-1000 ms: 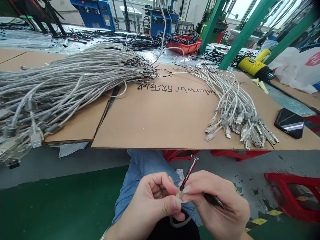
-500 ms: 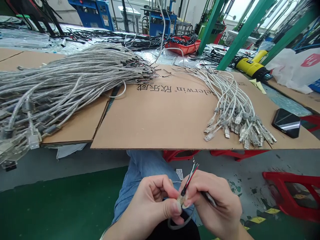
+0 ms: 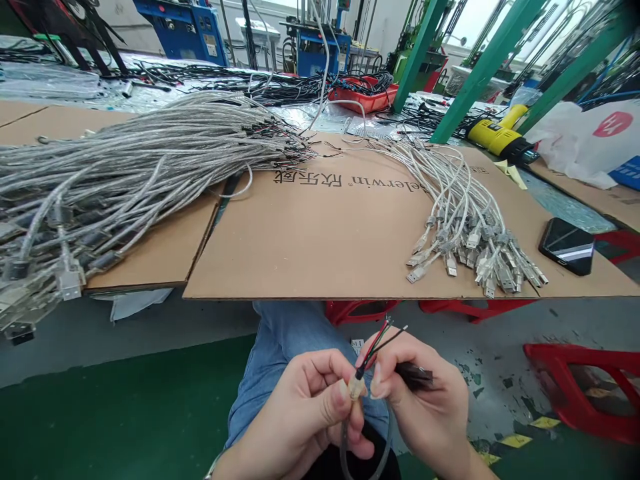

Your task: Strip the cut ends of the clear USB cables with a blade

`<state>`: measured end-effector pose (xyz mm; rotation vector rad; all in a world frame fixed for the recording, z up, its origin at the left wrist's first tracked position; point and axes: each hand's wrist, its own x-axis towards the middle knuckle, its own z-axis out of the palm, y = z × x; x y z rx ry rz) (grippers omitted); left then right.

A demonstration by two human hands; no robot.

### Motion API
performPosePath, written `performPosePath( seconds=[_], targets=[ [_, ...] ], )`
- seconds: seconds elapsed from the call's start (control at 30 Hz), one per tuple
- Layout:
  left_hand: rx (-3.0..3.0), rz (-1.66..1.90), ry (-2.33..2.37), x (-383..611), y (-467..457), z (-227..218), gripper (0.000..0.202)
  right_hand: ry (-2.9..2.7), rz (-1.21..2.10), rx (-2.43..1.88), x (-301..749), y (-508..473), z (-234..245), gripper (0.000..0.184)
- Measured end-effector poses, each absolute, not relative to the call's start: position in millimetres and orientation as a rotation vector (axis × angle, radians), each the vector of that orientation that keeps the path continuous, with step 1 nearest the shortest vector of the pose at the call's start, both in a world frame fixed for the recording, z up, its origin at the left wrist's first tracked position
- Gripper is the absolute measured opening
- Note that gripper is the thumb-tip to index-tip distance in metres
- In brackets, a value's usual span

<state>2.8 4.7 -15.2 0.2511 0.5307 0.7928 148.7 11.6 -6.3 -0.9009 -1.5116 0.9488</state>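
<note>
My left hand [image 3: 315,407] is closed, with thumb and fingers pinching a grey cable [image 3: 345,440] just below its stripped end. A pale, translucent collar [image 3: 355,388] sits at that end. Thin red, black and green wires [image 3: 373,348] fan upward from it, the black one leaning right. My right hand [image 3: 425,400] is close beside the wires, thumb and forefinger nearly together. A dark, slim tool [image 3: 414,376] is tucked in its curled fingers; its kind is unclear. Below the hands the cable loops down over my lap.
A big heap of grey cables [image 3: 150,160] covers the cardboard [image 3: 300,247] at left. At right lie a bundle of USB cables [image 3: 470,213] and a phone [image 3: 567,245]. Behind stand a red tray [image 3: 365,100], a yellow heat gun [image 3: 495,137] and green posts [image 3: 487,73]. A red stool [image 3: 575,393] is at right.
The black wire now leans right, apart from the others. My right thumb and forefinger have moved off the collar, and the dark tool in that hand has turned.
</note>
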Motion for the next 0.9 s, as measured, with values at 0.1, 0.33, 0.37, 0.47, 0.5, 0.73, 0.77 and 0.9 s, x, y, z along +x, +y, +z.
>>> performPosePath(
  seconds=[0.1,0.33,0.37,0.47,0.5,0.73,0.77,0.9],
  targets=[
    [0.212,0.807,0.505,3,5,-14,0.023,-1.503,0.958,-0.936,151,11,-8,0.017],
    [0.265,0.840,0.577,3,3,-12,0.022,-1.550,1.196,-1.091,168,7,0,0.031],
    [0.289,0.866,0.612,3,3,-11,0.023,-1.590,1.291,-1.104,171,7,3,0.037],
    [0.359,0.971,0.718,3,1,-7,0.025,-1.770,1.420,-1.099,180,6,13,0.037],
    [0.376,0.995,0.739,3,1,-7,0.025,-1.832,1.393,-1.088,181,6,17,0.034],
    [0.439,0.997,0.781,3,1,-8,0.025,-2.175,1.117,-1.094,178,13,40,0.026],
    [0.445,0.998,0.792,3,1,-8,0.025,-2.209,1.075,-1.101,178,13,42,0.025],
    [0.443,1.001,0.800,3,1,-8,0.021,-2.310,0.983,-1.080,180,12,47,0.025]
  ],
)
